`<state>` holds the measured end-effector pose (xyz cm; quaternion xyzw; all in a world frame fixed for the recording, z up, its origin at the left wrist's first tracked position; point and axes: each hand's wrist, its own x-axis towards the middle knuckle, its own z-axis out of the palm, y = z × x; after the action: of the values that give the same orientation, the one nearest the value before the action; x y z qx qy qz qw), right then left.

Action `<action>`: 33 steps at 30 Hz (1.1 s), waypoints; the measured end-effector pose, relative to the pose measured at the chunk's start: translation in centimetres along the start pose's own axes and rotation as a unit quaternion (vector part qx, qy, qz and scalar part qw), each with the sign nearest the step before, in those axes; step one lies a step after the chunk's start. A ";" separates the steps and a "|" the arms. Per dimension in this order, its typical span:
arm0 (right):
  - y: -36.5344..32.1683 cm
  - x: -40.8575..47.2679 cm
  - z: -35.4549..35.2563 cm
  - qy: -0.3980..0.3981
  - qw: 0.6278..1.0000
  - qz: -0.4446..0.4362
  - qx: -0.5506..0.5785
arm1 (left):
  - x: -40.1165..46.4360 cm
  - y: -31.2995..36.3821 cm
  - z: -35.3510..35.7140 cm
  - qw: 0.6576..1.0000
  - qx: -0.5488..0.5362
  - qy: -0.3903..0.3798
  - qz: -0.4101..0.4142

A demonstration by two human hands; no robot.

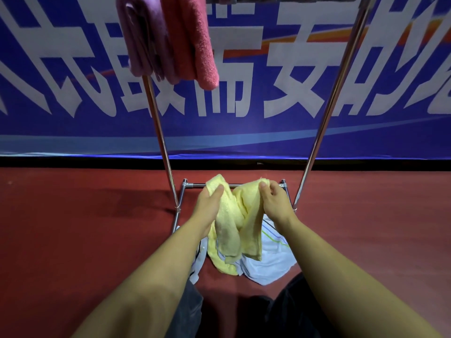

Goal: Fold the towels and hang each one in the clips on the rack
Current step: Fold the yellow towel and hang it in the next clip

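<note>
A yellow towel (240, 225) hangs bunched between both hands, low over the floor in front of the rack. My left hand (210, 206) pinches its left top corner and my right hand (275, 203) pinches its right top corner. A purple towel (144, 40) and a pink towel (192, 40) hang folded from the rack's top at the upper left; the clips are cut off by the frame's top edge. The metal rack (159, 132) has two slanted uprights and a low base bar. A white towel with coloured stripes (271, 259) lies on the floor under the yellow one.
Red floor (85, 228) spreads to both sides of the rack. A blue banner with large white characters (268, 81) stands upright right behind it. My legs in dark trousers (192, 311) show at the bottom edge.
</note>
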<state>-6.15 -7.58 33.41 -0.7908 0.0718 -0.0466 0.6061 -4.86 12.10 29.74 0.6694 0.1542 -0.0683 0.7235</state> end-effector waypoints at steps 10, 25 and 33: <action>2.0 1.1 -5.3 0.116 0.989 0.020 -0.085 | -0.6 1.5 -6.5 0.994 0.088 0.057 0.017; 1.6 0.3 -5.0 0.072 0.993 0.026 -0.095 | -2.4 1.4 -8.4 0.996 0.083 -0.022 -0.023; 1.8 0.2 -5.3 0.077 0.994 0.028 -0.071 | -1.1 0.9 -10.1 0.983 0.133 0.126 -0.006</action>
<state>-6.88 -13.10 33.04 -0.8234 0.1440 -0.0850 0.5422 -6.95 22.05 30.42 0.7619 0.2377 -0.0080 0.6025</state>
